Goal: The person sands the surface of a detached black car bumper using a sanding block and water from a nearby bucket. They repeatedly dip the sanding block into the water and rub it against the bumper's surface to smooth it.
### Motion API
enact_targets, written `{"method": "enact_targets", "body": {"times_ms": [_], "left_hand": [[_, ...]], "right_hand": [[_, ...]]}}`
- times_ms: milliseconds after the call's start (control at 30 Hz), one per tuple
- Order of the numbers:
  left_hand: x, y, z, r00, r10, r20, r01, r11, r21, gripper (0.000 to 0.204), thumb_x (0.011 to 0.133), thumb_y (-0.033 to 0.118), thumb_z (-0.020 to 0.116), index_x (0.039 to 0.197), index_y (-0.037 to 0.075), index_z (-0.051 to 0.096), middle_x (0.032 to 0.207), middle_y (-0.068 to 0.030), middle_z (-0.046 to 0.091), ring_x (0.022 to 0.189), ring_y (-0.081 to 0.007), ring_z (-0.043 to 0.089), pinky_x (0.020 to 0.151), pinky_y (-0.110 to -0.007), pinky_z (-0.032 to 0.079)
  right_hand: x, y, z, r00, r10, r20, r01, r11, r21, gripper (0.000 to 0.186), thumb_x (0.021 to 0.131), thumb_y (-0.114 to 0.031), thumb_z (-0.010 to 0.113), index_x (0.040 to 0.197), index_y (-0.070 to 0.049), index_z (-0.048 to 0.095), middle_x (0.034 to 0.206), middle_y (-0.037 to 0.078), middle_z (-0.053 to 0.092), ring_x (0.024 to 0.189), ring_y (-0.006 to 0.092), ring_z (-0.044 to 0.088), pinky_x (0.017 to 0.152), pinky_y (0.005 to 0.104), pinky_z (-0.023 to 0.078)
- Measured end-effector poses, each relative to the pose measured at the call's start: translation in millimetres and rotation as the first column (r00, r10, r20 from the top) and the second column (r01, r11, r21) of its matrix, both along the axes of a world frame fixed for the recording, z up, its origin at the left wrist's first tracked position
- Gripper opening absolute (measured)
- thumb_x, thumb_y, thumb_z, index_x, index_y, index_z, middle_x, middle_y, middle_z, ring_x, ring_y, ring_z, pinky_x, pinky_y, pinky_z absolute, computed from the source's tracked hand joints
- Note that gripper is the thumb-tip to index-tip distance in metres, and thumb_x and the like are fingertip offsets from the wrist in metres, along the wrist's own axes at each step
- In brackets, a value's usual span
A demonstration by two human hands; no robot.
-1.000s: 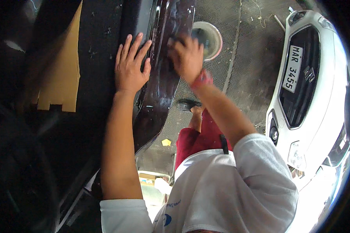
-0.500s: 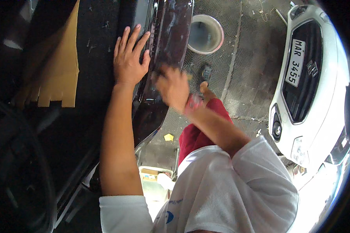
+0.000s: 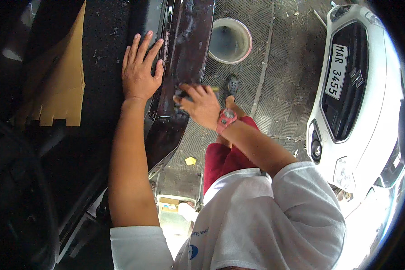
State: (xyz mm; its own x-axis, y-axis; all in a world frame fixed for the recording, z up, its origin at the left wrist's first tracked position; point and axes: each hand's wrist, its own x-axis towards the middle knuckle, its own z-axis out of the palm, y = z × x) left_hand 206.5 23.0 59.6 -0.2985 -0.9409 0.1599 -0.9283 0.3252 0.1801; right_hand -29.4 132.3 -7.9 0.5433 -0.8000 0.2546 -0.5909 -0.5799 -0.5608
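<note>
- My right hand [image 3: 200,105] is curling over a dark pad [image 3: 179,92], its fingers clamping down on it; the pad is lying against the maroon car panel [image 3: 184,58], between its left and right edges, and my hand is hiding most of it.
- I am pressing from above, I think, to be keeping the pad flat on the paint.
- A yellowish end [image 3: 215,88] is poking out beside my knuckles near the panel's right edge; I cannot tell whether it is part of the pad.
- My left hand [image 3: 141,74] is resting palm down on the black trim [image 3: 146,20] along the panel's left edge, fingers spread apart and gripping nothing, probably for bracing my lean.
- The bucket [image 3: 249,42] is standing on the floor [image 3: 274,103] just beyond the panel's right edge, likely for being within my right hand's reach.
- A cardboard sheet [image 3: 67,90] is lying left of the trim, well apart from both hands.
</note>
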Motion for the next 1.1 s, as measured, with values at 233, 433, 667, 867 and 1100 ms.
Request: {"method": "enact_targets", "body": {"times_ms": [233, 433, 667, 867, 1100], "left_hand": [[-6, -7, -1, 1.0, -0.014, 0.014, 0.014, 0.999, -0.032, 0.063, 0.105, 0.025, 0.071, 0.167, 0.033, 0.06, 0.183, -0.0003, 0.045, 0.169, -0.0355, 0.038, 0.136, -0.057, 0.035], [-15, 8, 14, 0.98, 0.073, 0.185, -0.06, 0.996, -0.073, 0.06, 0.11, 0.034, 0.068, 0.168, 0.028, 0.059, 0.182, -0.0027, 0.047, 0.169, -0.0353, 0.04, 0.135, -0.059, 0.033], [-105, 102, 45, 0.921, 0.384, 0.07, -0.385, 0.923, 0.002, 0.064, 0.113, 0.04, 0.066, 0.168, 0.01, 0.056, 0.178, -0.014, 0.05, 0.167, -0.04, 0.043, 0.136, -0.061, 0.03], [-145, 188, 15, 0.827, 0.517, 0.22, -0.559, 0.794, 0.24, 0.073, 0.115, 0.043, 0.061, 0.172, 0.001, 0.045, 0.18, -0.024, 0.044, 0.167, -0.0424, 0.042, 0.136, -0.061, 0.031], [-165, 213, -23, 0.753, 0.555, 0.353, -0.655, 0.679, 0.331, 0.099, 0.117, 0.064, 0.046, 0.176, -0.012, 0.023, 0.18, -0.0432, 0.024, 0.17, -0.0543, 0.027, 0.139, -0.063, 0.023]], "right_hand": [[-64, -225, -10, 0.87, -0.492, -0.03, 0.478, 0.856, -0.196, 0.038, 0.095, -0.028, 0.084, 0.133, -0.024, 0.08, 0.144, 0.015, 0.068, 0.128, 0.0409, 0.065, 0.104, 0.0608, 0.05], [-45, -12, 5, 0.995, -0.096, -0.022, 0.099, 0.985, 0.143, 0.042, 0.09, -0.027, 0.085, 0.131, -0.028, 0.08, 0.144, 0.012, 0.067, 0.133, 0.0352, 0.063, 0.109, 0.061, 0.048], [-60, -165, 3, 0.946, -0.322, 0.022, 0.322, 0.939, -0.119, 0.037, 0.095, -0.024, 0.08, 0.132, -0.023, 0.079, 0.144, 0.013, 0.068, 0.126, 0.037, 0.064, 0.099, 0.057, 0.049], [-43, 15, -4, 0.996, 0.051, -0.067, -0.045, 0.995, 0.09, 0.042, 0.094, -0.022, 0.081, 0.136, -0.024, 0.079, 0.151, 0.013, 0.066, 0.13, 0.0364, 0.064, 0.101, 0.0548, 0.048], [-171, -3, 5, 0.985, -0.172, -0.026, 0.171, 0.933, 0.316, 0.043, 0.09, -0.022, 0.087, 0.132, -0.017, 0.08, 0.149, 0.014, 0.069, 0.131, 0.0422, 0.065, 0.112, 0.058, 0.049]]}}
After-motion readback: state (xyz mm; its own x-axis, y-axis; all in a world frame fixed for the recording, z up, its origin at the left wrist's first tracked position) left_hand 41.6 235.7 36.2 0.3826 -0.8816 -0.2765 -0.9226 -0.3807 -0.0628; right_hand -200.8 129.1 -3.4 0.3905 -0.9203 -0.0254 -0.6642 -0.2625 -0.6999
